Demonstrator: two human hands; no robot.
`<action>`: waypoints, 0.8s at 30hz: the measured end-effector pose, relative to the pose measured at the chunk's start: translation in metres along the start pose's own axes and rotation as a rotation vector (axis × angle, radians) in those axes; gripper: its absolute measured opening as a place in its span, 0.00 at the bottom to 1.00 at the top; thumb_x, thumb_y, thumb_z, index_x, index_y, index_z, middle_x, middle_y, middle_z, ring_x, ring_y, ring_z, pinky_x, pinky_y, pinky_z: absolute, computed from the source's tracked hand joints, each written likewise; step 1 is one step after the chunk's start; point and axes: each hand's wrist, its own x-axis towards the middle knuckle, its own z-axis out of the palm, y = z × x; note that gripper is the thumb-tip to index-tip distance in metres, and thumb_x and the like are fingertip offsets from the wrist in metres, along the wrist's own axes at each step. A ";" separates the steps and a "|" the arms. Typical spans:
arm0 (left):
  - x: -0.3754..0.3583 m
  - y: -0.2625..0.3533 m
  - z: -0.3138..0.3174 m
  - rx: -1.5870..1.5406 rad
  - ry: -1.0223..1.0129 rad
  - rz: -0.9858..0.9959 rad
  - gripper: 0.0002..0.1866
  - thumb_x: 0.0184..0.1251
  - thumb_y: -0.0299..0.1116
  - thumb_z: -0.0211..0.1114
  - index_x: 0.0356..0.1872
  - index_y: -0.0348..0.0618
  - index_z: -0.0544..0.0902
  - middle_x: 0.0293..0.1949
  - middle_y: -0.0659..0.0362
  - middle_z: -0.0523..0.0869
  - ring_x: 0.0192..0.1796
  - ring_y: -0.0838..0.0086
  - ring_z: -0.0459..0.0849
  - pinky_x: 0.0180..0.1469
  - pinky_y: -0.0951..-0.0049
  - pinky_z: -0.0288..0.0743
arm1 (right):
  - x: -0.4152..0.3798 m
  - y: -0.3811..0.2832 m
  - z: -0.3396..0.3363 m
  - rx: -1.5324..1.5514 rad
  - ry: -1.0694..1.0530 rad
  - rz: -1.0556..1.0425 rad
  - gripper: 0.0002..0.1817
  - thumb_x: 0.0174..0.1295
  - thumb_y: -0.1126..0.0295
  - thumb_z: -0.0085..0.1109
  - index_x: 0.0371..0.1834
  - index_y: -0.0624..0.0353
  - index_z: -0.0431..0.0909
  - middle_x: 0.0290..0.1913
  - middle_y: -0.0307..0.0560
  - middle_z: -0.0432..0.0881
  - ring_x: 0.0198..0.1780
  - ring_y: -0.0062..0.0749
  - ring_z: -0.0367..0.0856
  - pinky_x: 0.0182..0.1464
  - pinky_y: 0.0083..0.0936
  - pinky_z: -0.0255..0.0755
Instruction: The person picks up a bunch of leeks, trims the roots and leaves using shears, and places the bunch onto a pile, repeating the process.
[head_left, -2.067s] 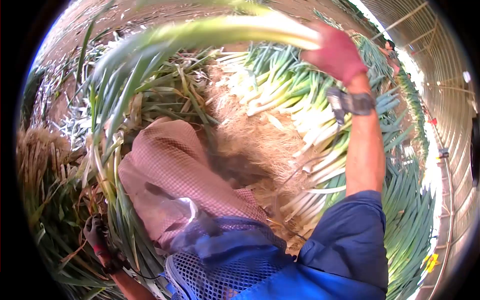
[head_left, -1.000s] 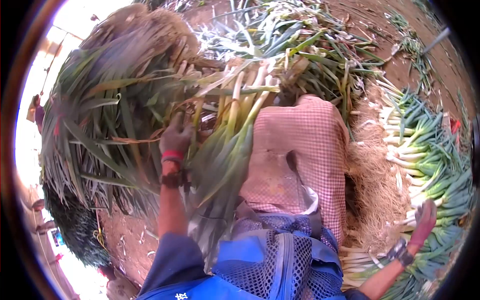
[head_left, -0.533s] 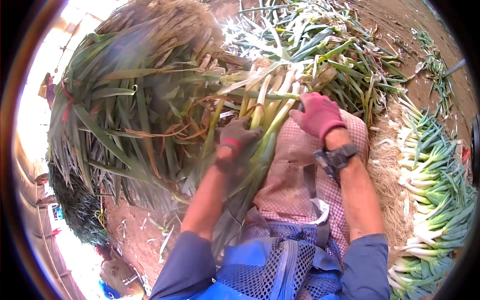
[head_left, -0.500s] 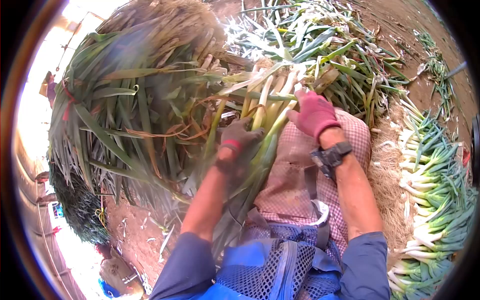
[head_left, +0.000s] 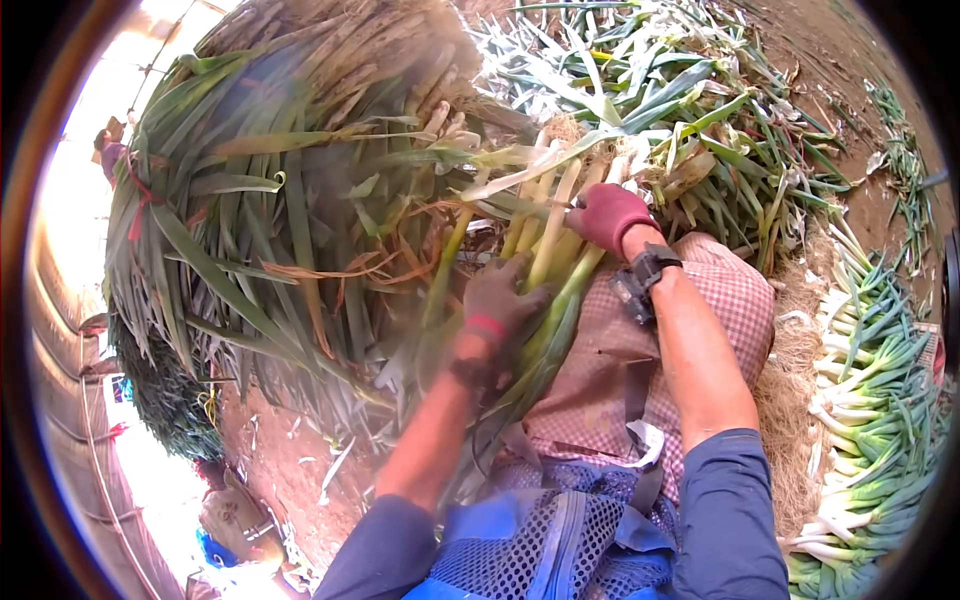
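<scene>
Several long green onions (head_left: 552,225) lie slanting across my lap, their pale root ends pointing away from me. My left hand (head_left: 503,300), in a dark glove with a red cuff, curls around the green part of the stalks. My right hand (head_left: 610,218), in a red glove, is closed at the pale part of the rightmost stalk; its fingertips are partly hidden. Dry brown leaves (head_left: 345,270) hang over the large heap of unpeeled green onions (head_left: 270,200) on my left.
Stripped leaves and skins (head_left: 690,110) are piled ahead. On the right, cleaned green onions (head_left: 860,400) lie in a row beside a strip of cut roots (head_left: 790,390). Checked cloth (head_left: 690,310) covers my leg. Another person (head_left: 235,520) is at the lower left.
My right hand has slid down and slightly left along the pale stalks. The view has shifted, so the heap and my left hand appear a little further right.
</scene>
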 end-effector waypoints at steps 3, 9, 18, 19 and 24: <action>0.000 0.003 -0.003 -0.009 -0.028 -0.029 0.39 0.60 0.65 0.76 0.68 0.54 0.85 0.51 0.44 0.88 0.53 0.50 0.88 0.59 0.54 0.81 | 0.004 0.014 -0.009 0.096 -0.028 0.030 0.26 0.67 0.47 0.61 0.45 0.61 0.90 0.47 0.61 0.91 0.48 0.56 0.90 0.55 0.43 0.82; -0.001 -0.008 0.003 -0.066 0.000 -0.014 0.39 0.60 0.63 0.77 0.69 0.52 0.85 0.55 0.45 0.89 0.56 0.51 0.88 0.62 0.56 0.80 | 0.063 0.132 -0.085 -0.013 0.696 -0.156 0.07 0.76 0.64 0.61 0.42 0.50 0.87 0.25 0.38 0.84 0.23 0.25 0.82 0.25 0.25 0.81; 0.024 -0.023 -0.007 -0.483 -0.139 -0.117 0.41 0.63 0.50 0.81 0.72 0.36 0.79 0.61 0.49 0.89 0.59 0.65 0.89 0.63 0.64 0.81 | -0.001 0.203 -0.106 1.263 0.652 0.481 0.19 0.81 0.52 0.51 0.50 0.56 0.84 0.31 0.43 0.86 0.30 0.29 0.85 0.38 0.29 0.82; 0.035 -0.027 -0.008 -0.518 -0.178 -0.200 0.39 0.64 0.45 0.81 0.71 0.32 0.79 0.56 0.53 0.91 0.55 0.71 0.89 0.59 0.69 0.81 | 0.048 0.268 -0.030 0.951 0.596 0.166 0.20 0.80 0.50 0.54 0.49 0.57 0.84 0.30 0.42 0.86 0.27 0.27 0.85 0.31 0.28 0.81; 0.072 -0.069 -0.018 -0.694 -0.107 -0.256 0.33 0.64 0.50 0.78 0.64 0.38 0.85 0.57 0.49 0.92 0.58 0.59 0.90 0.58 0.60 0.83 | -0.010 0.090 -0.010 0.723 -0.090 0.468 0.36 0.71 0.41 0.59 0.51 0.73 0.86 0.50 0.66 0.90 0.54 0.50 0.90 0.53 0.45 0.82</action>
